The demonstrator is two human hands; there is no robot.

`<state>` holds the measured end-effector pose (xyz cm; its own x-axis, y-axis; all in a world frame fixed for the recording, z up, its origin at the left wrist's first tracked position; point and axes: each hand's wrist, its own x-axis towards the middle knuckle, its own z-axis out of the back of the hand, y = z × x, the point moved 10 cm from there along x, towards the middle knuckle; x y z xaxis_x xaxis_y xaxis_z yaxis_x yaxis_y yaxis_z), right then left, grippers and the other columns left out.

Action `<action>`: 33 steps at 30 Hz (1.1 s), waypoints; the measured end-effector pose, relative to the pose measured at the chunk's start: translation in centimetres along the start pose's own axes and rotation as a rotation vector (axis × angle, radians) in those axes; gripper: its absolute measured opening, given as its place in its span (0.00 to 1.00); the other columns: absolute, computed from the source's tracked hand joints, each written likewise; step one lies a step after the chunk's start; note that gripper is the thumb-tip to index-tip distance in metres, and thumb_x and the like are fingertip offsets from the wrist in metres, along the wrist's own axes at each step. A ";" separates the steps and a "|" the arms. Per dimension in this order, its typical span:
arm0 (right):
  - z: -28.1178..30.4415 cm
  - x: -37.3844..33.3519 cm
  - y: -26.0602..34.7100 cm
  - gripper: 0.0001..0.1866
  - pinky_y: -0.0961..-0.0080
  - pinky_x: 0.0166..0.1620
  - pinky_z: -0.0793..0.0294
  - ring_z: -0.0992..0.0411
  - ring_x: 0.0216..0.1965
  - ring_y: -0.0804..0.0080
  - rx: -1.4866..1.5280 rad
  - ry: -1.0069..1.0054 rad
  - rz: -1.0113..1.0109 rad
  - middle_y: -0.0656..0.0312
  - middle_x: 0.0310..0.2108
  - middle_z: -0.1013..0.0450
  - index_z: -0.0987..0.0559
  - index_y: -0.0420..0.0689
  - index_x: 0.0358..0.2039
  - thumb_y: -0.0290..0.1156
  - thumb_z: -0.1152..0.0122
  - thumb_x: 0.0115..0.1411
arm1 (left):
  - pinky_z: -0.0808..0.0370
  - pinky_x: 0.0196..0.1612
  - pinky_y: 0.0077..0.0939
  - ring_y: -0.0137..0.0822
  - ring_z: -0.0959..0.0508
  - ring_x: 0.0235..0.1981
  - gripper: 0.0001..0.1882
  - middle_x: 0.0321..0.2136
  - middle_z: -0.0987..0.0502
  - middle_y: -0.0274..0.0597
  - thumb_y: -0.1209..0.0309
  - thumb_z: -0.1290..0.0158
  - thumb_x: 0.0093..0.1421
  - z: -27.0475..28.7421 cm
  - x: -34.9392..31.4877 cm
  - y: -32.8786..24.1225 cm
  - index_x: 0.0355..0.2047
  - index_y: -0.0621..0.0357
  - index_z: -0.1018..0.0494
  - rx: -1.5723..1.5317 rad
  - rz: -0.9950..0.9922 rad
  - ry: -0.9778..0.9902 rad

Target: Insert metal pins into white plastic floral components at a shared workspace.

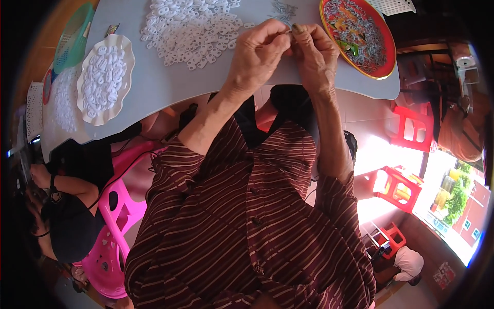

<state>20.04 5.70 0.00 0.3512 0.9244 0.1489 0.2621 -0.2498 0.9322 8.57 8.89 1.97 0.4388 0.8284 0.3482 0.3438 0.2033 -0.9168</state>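
Note:
My left hand (261,53) and my right hand (315,55) meet at the fingertips just above the near part of a grey table (154,92). Both are closed in a pinch, and whatever sits between the fingers is too small to make out. Left of my hands spreads a heap of small white plastic pieces with holes (193,41). Close to my right hand stands a red tray with a gold rim (389,64), filled with thin grey metal pieces (363,44). Beyond my fingers lies a small scatter of similar grey pieces (283,9).
At the left, a white wavy-edged dish (129,64) holds more white pieces, beside a green basket (74,38) and a clear bag (64,98). A person (72,206) sits there near a pink chair (121,206). Red stools (411,129) stand at the right.

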 end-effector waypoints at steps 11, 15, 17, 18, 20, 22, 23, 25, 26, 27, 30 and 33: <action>-0.5 -0.2 0.6 0.09 0.89 0.28 0.37 0.38 0.23 0.86 -0.039 0.022 0.013 0.69 0.23 0.31 0.25 0.38 0.31 0.31 0.42 0.60 | 0.32 0.27 0.13 0.19 0.30 0.23 0.06 0.21 0.28 0.30 0.73 0.51 0.60 0.3 0.0 0.5 0.30 0.64 0.29 -0.071 0.037 -0.039; -0.6 0.0 0.4 0.08 0.89 0.27 0.38 0.39 0.22 0.86 -0.042 0.059 0.025 0.70 0.21 0.32 0.25 0.38 0.29 0.30 0.42 0.59 | 0.33 0.26 0.13 0.18 0.31 0.22 0.06 0.19 0.28 0.29 0.72 0.50 0.61 0.5 -0.2 1.1 0.30 0.64 0.29 -0.045 0.102 -0.055; -0.4 -0.2 0.5 0.08 0.89 0.27 0.39 0.39 0.22 0.86 -0.081 0.032 0.020 0.70 0.20 0.32 0.24 0.38 0.27 0.30 0.41 0.59 | 0.34 0.24 0.12 0.17 0.32 0.21 0.06 0.19 0.29 0.29 0.73 0.51 0.61 0.4 -0.4 1.0 0.30 0.64 0.29 -0.009 0.069 -0.058; -0.5 -0.1 0.6 0.08 0.89 0.27 0.39 0.39 0.22 0.86 -0.115 0.021 0.033 0.70 0.20 0.32 0.24 0.38 0.27 0.30 0.41 0.59 | 0.34 0.24 0.12 0.17 0.32 0.21 0.06 0.19 0.29 0.29 0.73 0.51 0.61 0.4 -0.5 1.2 0.30 0.64 0.29 -0.009 0.069 -0.065; -0.6 0.2 0.4 0.08 0.90 0.27 0.39 0.38 0.22 0.87 -0.146 0.013 0.046 0.70 0.21 0.31 0.24 0.39 0.28 0.31 0.42 0.59 | 0.35 0.23 0.12 0.17 0.34 0.21 0.06 0.19 0.30 0.29 0.73 0.51 0.61 0.9 -0.4 0.7 0.30 0.64 0.29 0.048 -0.011 -0.124; -0.7 0.1 0.3 0.08 0.90 0.27 0.39 0.37 0.23 0.87 -0.151 0.025 0.048 0.70 0.21 0.30 0.24 0.39 0.27 0.30 0.42 0.59 | 0.35 0.24 0.12 0.17 0.33 0.21 0.06 0.19 0.30 0.29 0.73 0.51 0.61 1.0 -0.5 0.9 0.30 0.65 0.29 0.000 0.009 -0.143; -0.7 0.0 0.4 0.08 0.90 0.27 0.38 0.37 0.23 0.87 -0.158 0.027 0.048 0.70 0.21 0.30 0.24 0.39 0.27 0.30 0.42 0.59 | 0.34 0.24 0.13 0.17 0.33 0.21 0.06 0.19 0.30 0.30 0.73 0.51 0.60 1.0 -0.6 1.2 0.30 0.65 0.30 -0.053 0.034 -0.153; -0.8 0.1 0.0 0.08 0.89 0.29 0.36 0.36 0.24 0.86 -0.114 0.058 0.026 0.69 0.23 0.29 0.24 0.39 0.28 0.31 0.42 0.59 | 0.33 0.25 0.13 0.18 0.31 0.21 0.06 0.19 0.30 0.31 0.74 0.52 0.60 1.1 -0.6 1.1 0.31 0.66 0.30 -0.078 0.008 -0.162; -0.9 0.0 0.0 0.08 0.88 0.30 0.35 0.35 0.24 0.86 -0.101 0.072 0.034 0.68 0.24 0.28 0.24 0.39 0.29 0.31 0.42 0.60 | 0.33 0.24 0.14 0.19 0.31 0.21 0.06 0.18 0.29 0.32 0.74 0.52 0.60 1.0 -0.5 0.9 0.31 0.67 0.30 -0.061 -0.007 -0.152; -0.9 0.0 0.1 0.09 0.88 0.31 0.34 0.35 0.25 0.86 -0.088 0.085 0.043 0.68 0.25 0.28 0.24 0.39 0.29 0.32 0.42 0.60 | 0.32 0.24 0.14 0.19 0.30 0.22 0.07 0.18 0.29 0.33 0.74 0.52 0.60 1.0 -0.5 0.7 0.32 0.67 0.30 -0.043 -0.022 -0.140; -0.9 0.0 0.3 0.09 0.87 0.33 0.32 0.33 0.25 0.84 -0.169 0.066 0.035 0.66 0.26 0.27 0.25 0.38 0.30 0.31 0.42 0.59 | 0.35 0.27 0.11 0.19 0.31 0.25 0.09 0.24 0.26 0.33 0.71 0.52 0.62 2.0 -0.7 -0.7 0.38 0.64 0.28 0.164 0.002 -0.048; -0.9 -0.1 0.4 0.08 0.87 0.31 0.31 0.33 0.24 0.83 -0.199 0.047 0.009 0.64 0.25 0.27 0.24 0.37 0.31 0.30 0.42 0.59 | 0.30 0.26 0.18 0.27 0.26 0.23 0.07 0.25 0.24 0.40 0.73 0.49 0.58 4.6 -0.7 -5.3 0.37 0.62 0.28 0.609 -0.307 -0.054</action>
<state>19.27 5.74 0.61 0.3092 0.9359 0.1689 0.0748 -0.2010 0.9767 2.61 9.64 5.67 0.3488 0.7081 0.6139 -0.0889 0.6771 -0.7305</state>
